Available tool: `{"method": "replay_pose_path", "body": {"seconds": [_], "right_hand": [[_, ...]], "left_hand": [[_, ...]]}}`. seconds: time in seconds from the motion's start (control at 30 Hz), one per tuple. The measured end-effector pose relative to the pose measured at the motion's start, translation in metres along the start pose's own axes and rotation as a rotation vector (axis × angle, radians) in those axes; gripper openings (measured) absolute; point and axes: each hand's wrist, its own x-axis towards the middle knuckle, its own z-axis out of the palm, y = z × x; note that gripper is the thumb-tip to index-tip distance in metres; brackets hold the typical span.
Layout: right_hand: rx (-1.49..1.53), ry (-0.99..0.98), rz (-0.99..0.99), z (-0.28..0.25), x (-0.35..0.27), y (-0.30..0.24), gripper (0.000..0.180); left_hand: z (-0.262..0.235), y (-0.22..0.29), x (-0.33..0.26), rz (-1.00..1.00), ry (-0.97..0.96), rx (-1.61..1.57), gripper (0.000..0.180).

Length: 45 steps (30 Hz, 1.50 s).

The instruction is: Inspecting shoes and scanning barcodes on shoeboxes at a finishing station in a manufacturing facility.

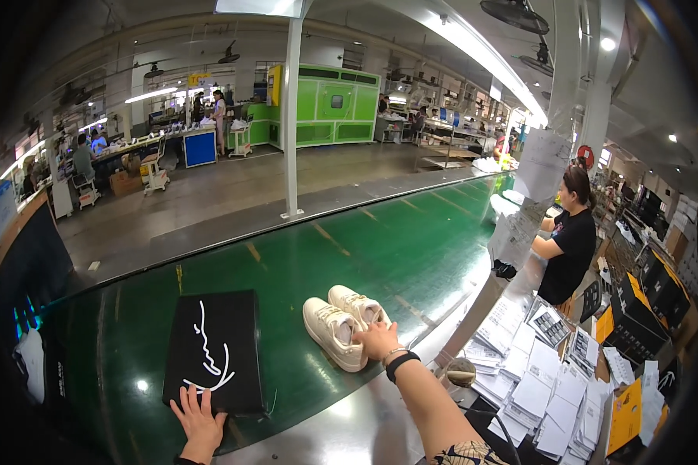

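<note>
Right hand [378,339] grips the heels of a cream sneaker pair [341,325] lying side by side on the green conveyor belt [380,256]. Left hand [198,416] rests open, fingers spread, on the near edge of a black shoebox lid [214,350]. Box and sneakers sit apart; belt beyond lies open. A co-worker [570,240] stands at right.
</note>
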Motion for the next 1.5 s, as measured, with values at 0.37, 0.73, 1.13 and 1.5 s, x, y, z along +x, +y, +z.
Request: {"method": "replay_pose_path", "body": {"seconds": [0.37,0.73,1.13,1.5], "right_hand": [[0.021,0.067,-0.193,-0.024,0.002,-0.084,0.026],[0.926,0.424,-0.36,-0.108,-0.03,-0.205,0.033],[0.334,0.729,-0.653,-0.044,-0.063,-0.294,0.036],[0.416,0.13,-0.521,0.108,-0.15,-0.187,0.051]], "left_hand": [[-0.008,0.026,0.024,-0.285,-0.177,0.162,0.062],[-0.029,0.036,0.0,-0.15,-0.115,-0.148,0.07],[-0.015,0.073,-0.118,-0.11,-0.361,-0.361,0.057],[-0.019,0.072,-0.118,-0.088,-0.309,-0.312,0.055]]}}
